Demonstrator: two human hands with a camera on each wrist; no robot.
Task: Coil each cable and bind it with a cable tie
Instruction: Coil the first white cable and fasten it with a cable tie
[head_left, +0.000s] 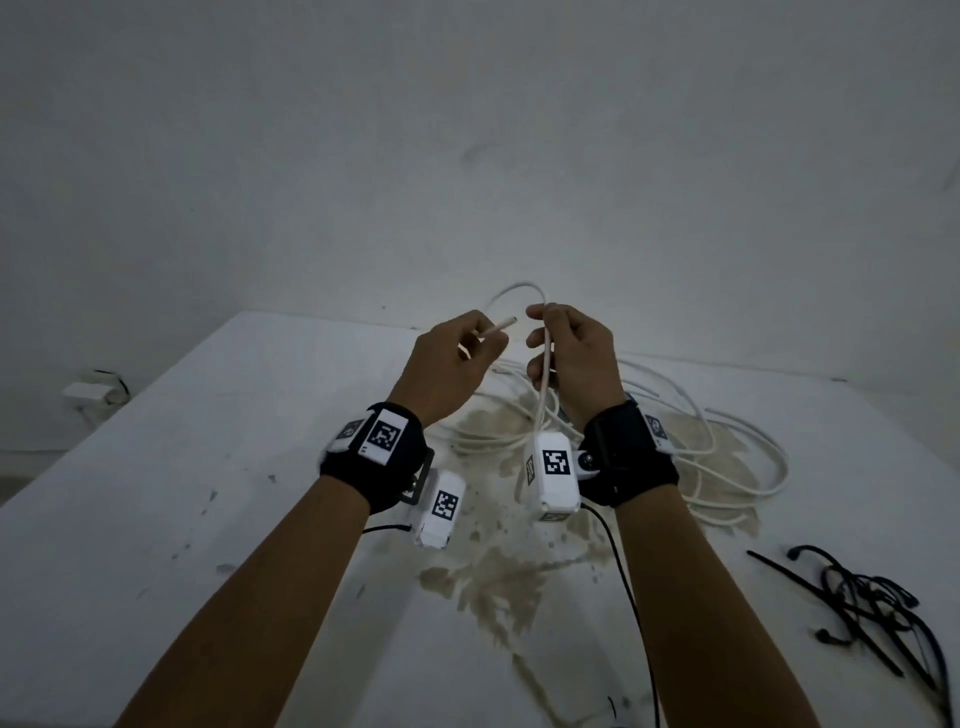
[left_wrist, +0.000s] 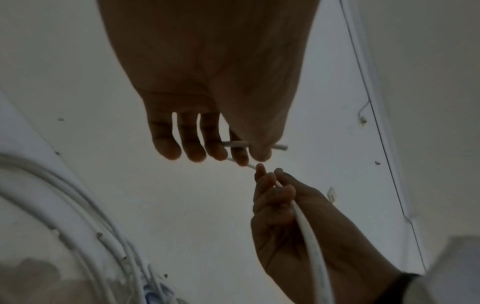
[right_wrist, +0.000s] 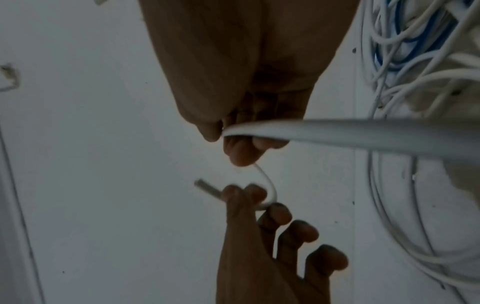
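Hands raised above the table (head_left: 156, 467), we pinch the white cable (head_left: 543, 384) with both: our left hand (head_left: 452, 364) nips its free end, our right hand (head_left: 574, 353) curls round it just beside, a small loop arching between; the rest lies tangled on the table below.

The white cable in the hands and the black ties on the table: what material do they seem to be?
The white cable looks like a smooth, matt plastic jacket: it bends in a soft arc between both hands. The black ties look like thin, stiff plastic strips, probably nylon; they are too small to be sure.
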